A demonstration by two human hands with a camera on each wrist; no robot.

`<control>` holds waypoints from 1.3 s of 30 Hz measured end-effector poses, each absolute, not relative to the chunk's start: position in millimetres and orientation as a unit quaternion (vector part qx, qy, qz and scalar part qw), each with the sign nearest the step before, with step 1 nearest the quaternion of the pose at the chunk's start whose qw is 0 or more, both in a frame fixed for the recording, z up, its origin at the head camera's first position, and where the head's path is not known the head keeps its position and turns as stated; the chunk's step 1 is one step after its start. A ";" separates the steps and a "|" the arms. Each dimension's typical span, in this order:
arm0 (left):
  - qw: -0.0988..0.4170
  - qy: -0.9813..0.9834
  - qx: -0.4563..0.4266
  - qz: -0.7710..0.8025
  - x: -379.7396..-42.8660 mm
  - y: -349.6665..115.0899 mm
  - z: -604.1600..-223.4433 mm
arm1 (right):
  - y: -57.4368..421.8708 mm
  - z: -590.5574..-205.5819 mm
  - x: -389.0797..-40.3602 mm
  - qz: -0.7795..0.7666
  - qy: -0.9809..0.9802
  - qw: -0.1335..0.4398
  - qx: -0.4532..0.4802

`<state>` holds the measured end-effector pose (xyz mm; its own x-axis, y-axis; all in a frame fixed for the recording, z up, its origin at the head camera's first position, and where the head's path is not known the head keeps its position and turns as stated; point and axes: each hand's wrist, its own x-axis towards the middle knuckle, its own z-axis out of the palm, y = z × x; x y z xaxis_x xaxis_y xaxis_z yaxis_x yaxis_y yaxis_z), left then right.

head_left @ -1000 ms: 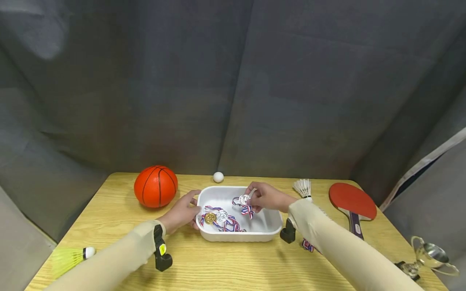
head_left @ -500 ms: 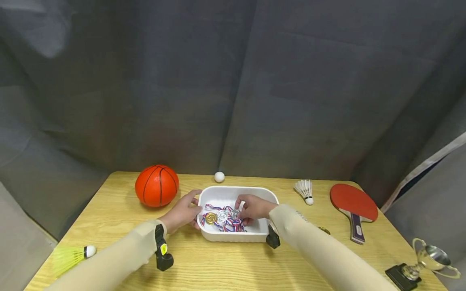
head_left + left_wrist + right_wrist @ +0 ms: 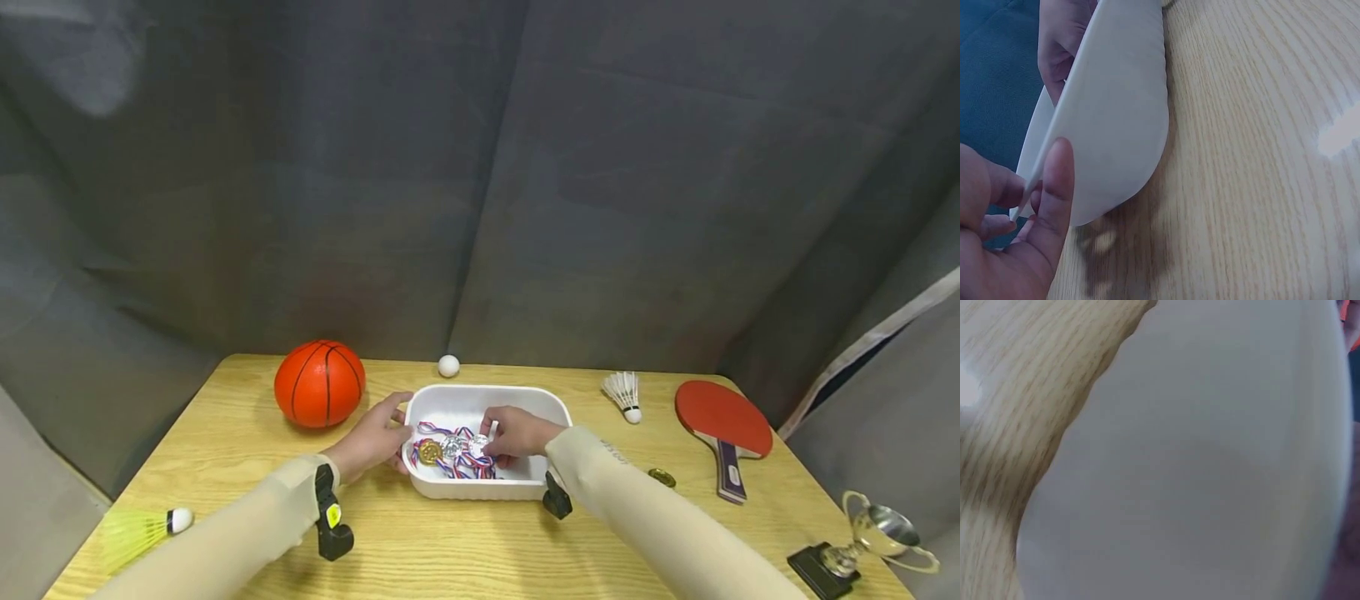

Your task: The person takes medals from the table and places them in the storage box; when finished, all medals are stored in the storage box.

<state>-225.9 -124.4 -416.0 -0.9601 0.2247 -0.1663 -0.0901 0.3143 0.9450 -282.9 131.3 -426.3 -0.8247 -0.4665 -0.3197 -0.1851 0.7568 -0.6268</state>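
A white plastic tub (image 3: 517, 492) stands mid-table. My left hand (image 3: 375, 435) grips its left end; in the left wrist view the thumb (image 3: 1058, 178) lies along the outer wall and the fingers curl over the rim. Inside are a gold medal (image 3: 430, 452) and a silver medal (image 3: 452, 446), among red, white and blue ribbons (image 3: 472, 472). My right hand (image 3: 517, 433) reaches into the tub and pinches a second silver medal (image 3: 478, 446) beside the first. In the right wrist view the tub's outer wall (image 3: 1179, 456) hides most of that hand.
An orange basketball (image 3: 320, 384) and a white ball (image 3: 448, 366) sit behind the tub. To the right are a white shuttlecock (image 3: 624, 395), a red table tennis bat (image 3: 723, 417), a gold medal (image 3: 662, 477) partly by the sleeve, and a trophy cup (image 3: 873, 533). A yellow shuttlecock (image 3: 138, 533) lies front left.
My right hand has moved left and down into the tub, bringing the silver medal beside the other medals. The left hand has kept its grip on the tub.
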 end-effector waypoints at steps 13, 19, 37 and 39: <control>0.133 0.798 0.037 0.587 -225.5 -124.2 -417.2 | 143.0 -412.9 -283.0 -0.270 0.910 0.236 -0.209; 0.136 0.798 0.035 0.586 -226.2 -125.9 -414.9 | 167.6 -387.5 -283.2 -0.311 0.899 0.216 -0.221; 0.133 0.804 0.029 0.579 -225.1 -127.5 -415.2 | 316.2 -377.5 -231.2 -0.346 0.908 0.155 -0.181; 0.132 0.804 0.030 0.580 -225.3 -127.5 -415.4 | 327.5 -385.0 -225.1 -0.328 0.921 0.155 -0.145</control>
